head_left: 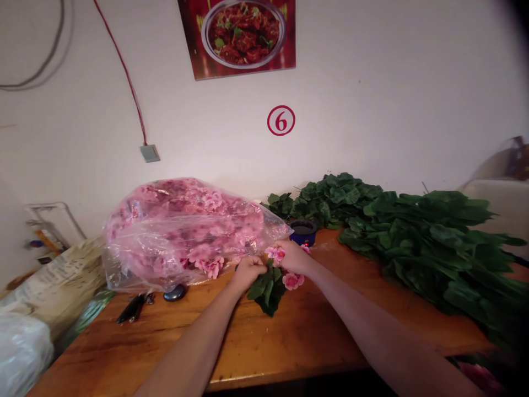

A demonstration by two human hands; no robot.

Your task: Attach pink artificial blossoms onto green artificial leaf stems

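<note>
My left hand (249, 272) is closed on a sprig of artificial green leaves (268, 288), which hangs down over the table. Close beside it, my right hand (291, 256) is closed around pink artificial flowers (293, 281), whose blossoms stick out on both sides of the fingers. The stems between the two hands are too small to make out. Just beyond my right hand stands a small blue pot (303, 234) with a dark top and a red light. A big clear plastic bag (185, 237) full of pink flowers lies to the left of my hands.
Large heaps of green artificial leaves (430, 237) cover the table's right and back. Black-handled tools (131, 309) and a dark rounded object (174, 293) lie at the left of the wooden table (289, 347). Sacks (61, 270) stand past its left edge.
</note>
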